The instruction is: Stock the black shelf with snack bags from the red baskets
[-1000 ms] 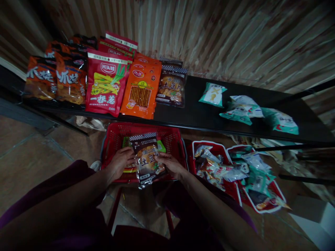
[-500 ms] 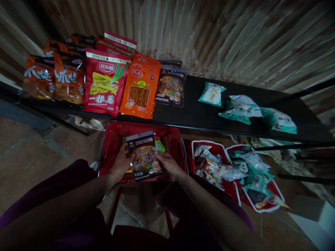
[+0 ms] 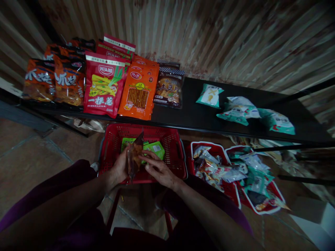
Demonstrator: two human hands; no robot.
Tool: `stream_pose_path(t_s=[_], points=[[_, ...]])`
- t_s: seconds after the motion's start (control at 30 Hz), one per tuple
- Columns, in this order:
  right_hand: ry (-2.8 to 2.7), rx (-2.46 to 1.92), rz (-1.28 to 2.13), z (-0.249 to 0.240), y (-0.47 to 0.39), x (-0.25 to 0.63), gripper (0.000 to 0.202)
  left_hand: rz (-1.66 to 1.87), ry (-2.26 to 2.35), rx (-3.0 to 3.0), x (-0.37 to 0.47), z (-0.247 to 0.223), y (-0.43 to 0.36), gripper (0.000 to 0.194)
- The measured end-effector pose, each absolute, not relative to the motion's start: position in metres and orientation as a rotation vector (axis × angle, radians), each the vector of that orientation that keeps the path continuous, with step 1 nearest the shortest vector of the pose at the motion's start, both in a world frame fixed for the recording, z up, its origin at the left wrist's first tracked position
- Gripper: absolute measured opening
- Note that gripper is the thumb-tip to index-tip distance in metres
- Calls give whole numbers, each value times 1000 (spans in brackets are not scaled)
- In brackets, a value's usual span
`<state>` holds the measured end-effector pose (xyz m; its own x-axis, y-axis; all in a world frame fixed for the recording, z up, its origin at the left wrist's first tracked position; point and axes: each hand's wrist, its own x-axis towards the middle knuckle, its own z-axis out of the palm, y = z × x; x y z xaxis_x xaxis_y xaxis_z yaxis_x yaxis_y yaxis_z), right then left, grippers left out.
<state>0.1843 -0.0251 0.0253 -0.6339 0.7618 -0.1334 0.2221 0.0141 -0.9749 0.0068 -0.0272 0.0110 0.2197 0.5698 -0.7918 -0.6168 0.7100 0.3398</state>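
Note:
My left hand [image 3: 121, 167] is closed on a brown potato-chip bag [image 3: 135, 153], turned nearly edge-on above the red basket between my knees. My right hand [image 3: 160, 169] has its fingers stretched out toward the bag's right side. The fingertips seem to touch its surface but are not wrapped round it. Green packets [image 3: 157, 150] lie in the red basket [image 3: 171, 158] behind and below the bag. A matching brown chip bag [image 3: 169, 89] stands on the shelf, with another behind it.
The black shelf [image 3: 192, 118] runs across in front of me. On it stand orange stick-snack packs [image 3: 136, 94], red snack bags [image 3: 104, 87], orange-black bags [image 3: 69, 82] and teal bags [image 3: 209, 96]. Two small baskets [image 3: 230, 191] of snack bags sit at the right.
The brown chip bag has turned from front-facing to nearly edge-on, in my left hand. My right hand has let go of its edge and its fingers have straightened. More green packets show.

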Motion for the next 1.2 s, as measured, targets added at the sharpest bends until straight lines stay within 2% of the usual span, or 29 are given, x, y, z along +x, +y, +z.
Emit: stream_pose_path(t_s=[0.17,0.33,0.53,0.7,0.87,0.93,1.2], points=[[-2071,-975,1315,22,-28,185,35,802,888,-84,0,19,-28,55],[-2125,-949,1151,18,-28,186,35,789,915,-165,0,18,-30,35],[-2177,-947,1052,15,-29,188,36,738,968,-186,4,16,-30,26],[-2219,-963,935,20,-30,188,39,724,976,-175,5,17,-31,35],[-2255,-951,831,20,-29,189,43,754,841,-133,3,25,-29,61],[-2276,-942,820,19,-28,190,44,763,818,-104,1,30,-29,66],[-2302,-941,840,20,-27,193,48,710,796,20,-5,25,-31,54]])
